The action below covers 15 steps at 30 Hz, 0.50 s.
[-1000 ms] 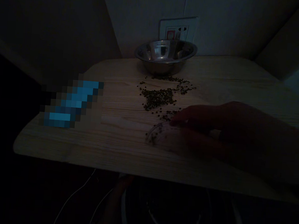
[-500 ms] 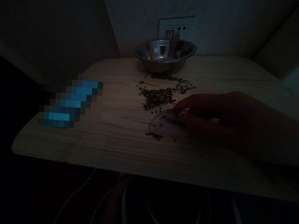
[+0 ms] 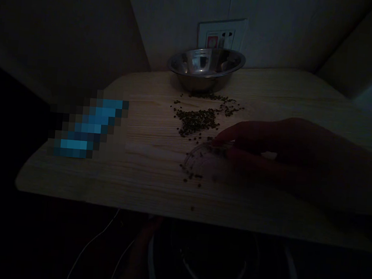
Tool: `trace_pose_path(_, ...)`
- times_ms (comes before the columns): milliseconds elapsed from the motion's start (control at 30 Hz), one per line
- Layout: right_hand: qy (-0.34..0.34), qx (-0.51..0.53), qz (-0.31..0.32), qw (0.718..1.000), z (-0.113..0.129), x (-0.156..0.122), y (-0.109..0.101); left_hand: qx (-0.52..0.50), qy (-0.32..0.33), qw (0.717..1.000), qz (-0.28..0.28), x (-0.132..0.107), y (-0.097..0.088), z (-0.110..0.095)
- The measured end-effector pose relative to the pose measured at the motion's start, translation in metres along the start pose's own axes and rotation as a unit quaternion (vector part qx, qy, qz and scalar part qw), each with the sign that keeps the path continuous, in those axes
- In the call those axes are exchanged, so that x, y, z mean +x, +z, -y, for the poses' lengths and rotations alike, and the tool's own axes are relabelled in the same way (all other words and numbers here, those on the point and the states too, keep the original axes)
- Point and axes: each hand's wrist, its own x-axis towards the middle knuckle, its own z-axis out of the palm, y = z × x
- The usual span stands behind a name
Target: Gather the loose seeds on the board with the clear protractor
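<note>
A pale wooden tabletop (image 3: 121,177) fills the middle of the frame, and below its front edge, at the bottom centre, there is a dark round container (image 3: 215,253), whose inside is too dark to read. The right hand (image 3: 268,156) comes in from the right side, with its thumb and fingers closed on a clear disc. The left hand (image 3: 148,233) is only a dim shape at the lower centre, beside the container, well apart from the other hand; I cannot tell whether it grips anything. At the upper centre stands a steel bowl (image 3: 201,82), in which I can see no beans. A blurred blue object (image 3: 93,125) lies at the left. The clear disc (image 3: 200,158) is right of centre, low over the wood or touching it. The small dark beans, perhaps mung beans, lie in a heap (image 3: 196,121) at the centre, in a thin band near the bowl, and scattered around the disc; one single bean (image 3: 192,209) is close to the front edge. In my judgement, the work with the beans is only partly done: a few are drawn out toward the front, while the heap and the band are left apart from the disc.
</note>
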Motion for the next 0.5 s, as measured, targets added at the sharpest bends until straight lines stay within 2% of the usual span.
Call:
trace_pose_path(100,-0.018,0.001,-0.005,1.000,0.0017,0.0004,-0.0005,-0.002,-0.013,1.000,0.005,-0.0014,-0.0006,-0.0013)
trace_pose_path(233,-0.009,0.001,0.009,1.000,0.0033,0.0002,-0.0007,0.002,-0.038,0.999,0.010,-0.0014,-0.0019,-0.0022)
trace_pose_path(367,-0.007,0.006,0.003,1.000,0.0022,-0.0008,0.0006,0.002,-0.036,0.999,0.010,-0.0018,-0.0036,-0.0012)
trace_pose_path(500,-0.007,-0.002,0.031,1.000,0.0018,-0.0003,0.0020,-0.001,-0.021,1.000,0.007,-0.0019,-0.0035,-0.0004)
